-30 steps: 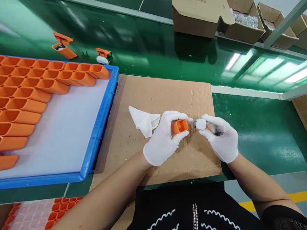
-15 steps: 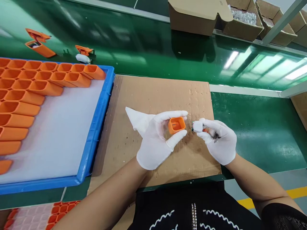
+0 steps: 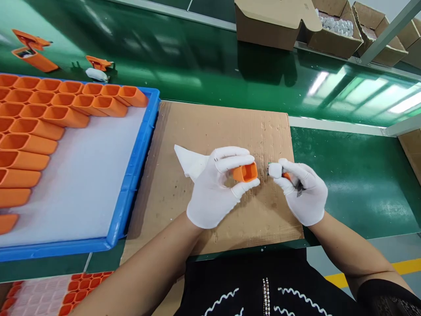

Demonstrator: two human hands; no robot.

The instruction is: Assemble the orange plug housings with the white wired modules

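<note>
Presently, I record two gloved hands at work above the cardboard sheet (image 3: 204,118), which serves as the reference for all positions below. The sheet lies flat on the green desk (image 3: 355,184).

Left hand (image 3: 215,188): positioned over the middle of the sheet, fingers curved, pinching an orange housing (image 3: 239,175) between fingers and thumb. I note that the housing is tilted, its open end turned up and toward the right side of the sheet.

Right hand (image 3: 304,188): positioned across the sheet's right edge, fingertips inside that edge. Thumb and fingers pinch a white component (image 3: 275,170); an orange part (image 3: 287,176) shows just behind it. Something dark lies against the palm, too small for me to identify. Housing and component are near each other but apart.

A white cloth (image 3: 190,161) rests on the sheet's left half, partly covered by the left hand.

Left of the sheet I find a blue tray (image 3: 131,173) holding rows of orange cases (image 3: 29,145), open ends showing. Beyond the sheet's far left corner, past the tray, lie a lidded orange unit (image 3: 37,59) and a white-and-orange assembly (image 3: 96,74). Beyond its far right corner stand cardboard boxes (image 3: 266,33), one containing whitish pieces (image 3: 338,27).
</note>
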